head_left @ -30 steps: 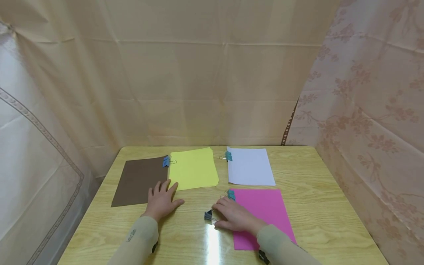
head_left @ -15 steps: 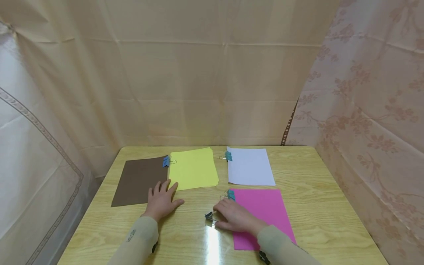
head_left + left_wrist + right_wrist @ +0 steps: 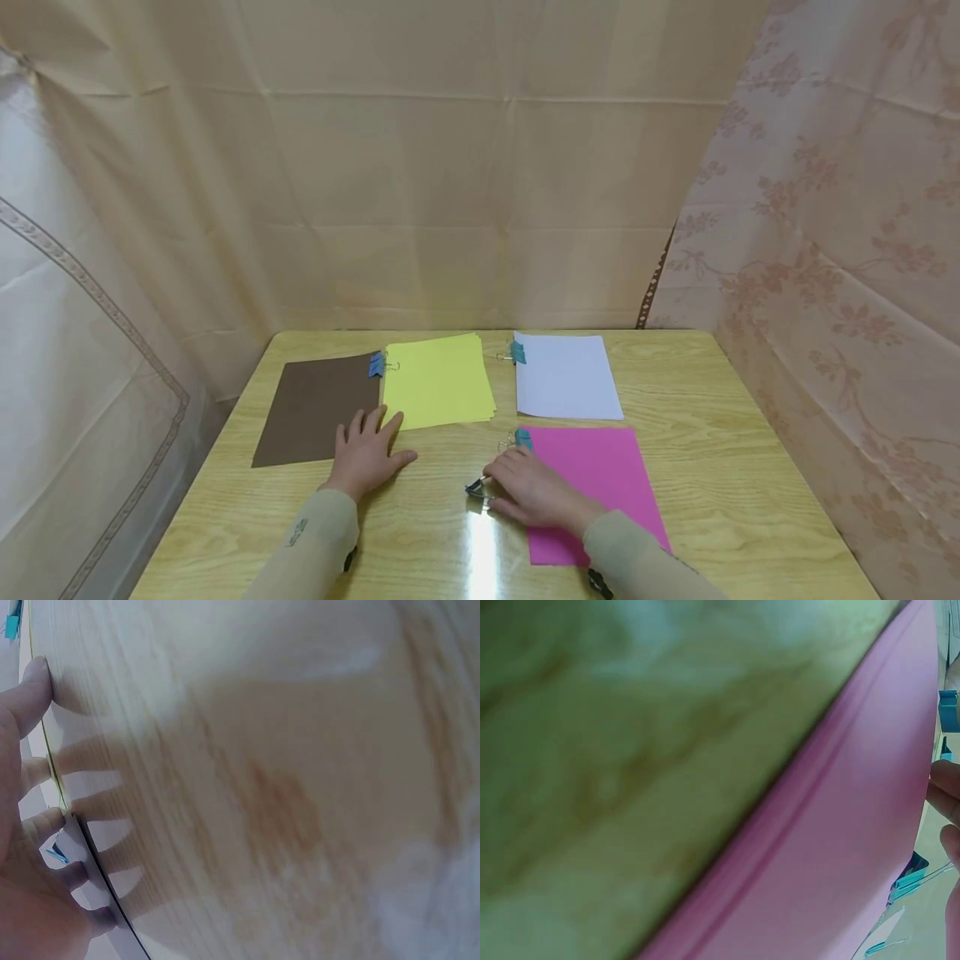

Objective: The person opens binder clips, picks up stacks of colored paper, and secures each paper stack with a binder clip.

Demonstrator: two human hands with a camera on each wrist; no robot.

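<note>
My right hand [image 3: 528,490] pinches the wire handles of a dark binder clip [image 3: 475,489] between thumb and fingers. Its clamp end points left, just left of the pink paper stack [image 3: 592,492]. The hand lies over that stack's left part. A teal binder clip [image 3: 522,439] grips the stack's upper left corner, right behind my fingers. My left hand [image 3: 365,458] lies with fingers spread, fingertips at the near edges of the brown paper [image 3: 318,412] and the yellow paper stack [image 3: 437,381]. In the left wrist view, the left fingers [image 3: 34,701] are straight.
A blue binder clip [image 3: 376,365] sits where the brown and yellow papers meet. Behind the pink stack lies white paper [image 3: 567,377] with a teal binder clip [image 3: 518,352] at its upper left. The wooden table [image 3: 720,467] is ringed by hanging cloth [image 3: 480,208].
The dark binder clip has turned slightly in my right fingers and shifted a touch to the right. My left hand and the papers have stayed where they were.
</note>
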